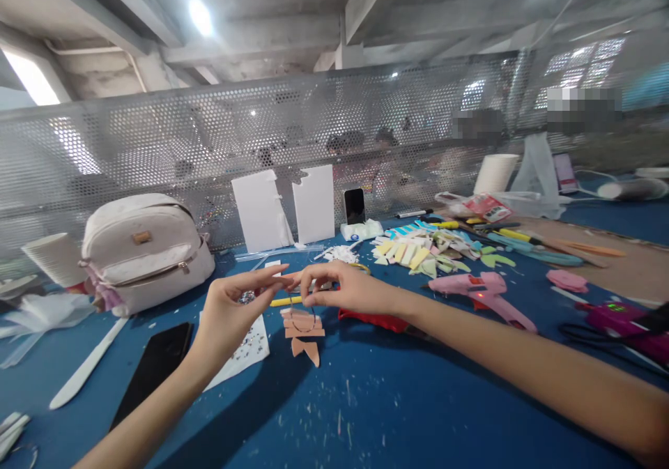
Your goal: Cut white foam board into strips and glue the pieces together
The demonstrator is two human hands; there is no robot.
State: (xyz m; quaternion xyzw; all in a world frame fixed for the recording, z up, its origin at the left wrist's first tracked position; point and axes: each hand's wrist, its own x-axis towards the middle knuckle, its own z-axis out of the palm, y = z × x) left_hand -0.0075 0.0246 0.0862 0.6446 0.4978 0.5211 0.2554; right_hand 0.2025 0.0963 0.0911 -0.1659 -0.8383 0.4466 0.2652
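Note:
Both hands meet over the middle of the blue table. My left hand (237,309) has thumb and fingers pinched together, tips touching or close to those of my right hand (339,288). The right hand is closed in a pinch too. From the two sets of fingertips hangs a thin dark loop (304,330); its upper part is hidden by the fingers, so its exact kind is unclear. Just below lie tan strips (304,321) and a tan bow-shaped piece (307,350). A white sheet with small shiny bits (254,343) lies beside the left hand.
A pink glue gun (473,284) lies right, near a pile of pale cut scraps (423,249). At left are a white backpack (143,253), a black phone (151,371) and a white knife-shaped stick (88,364). A perforated metal screen (293,120) stands behind.

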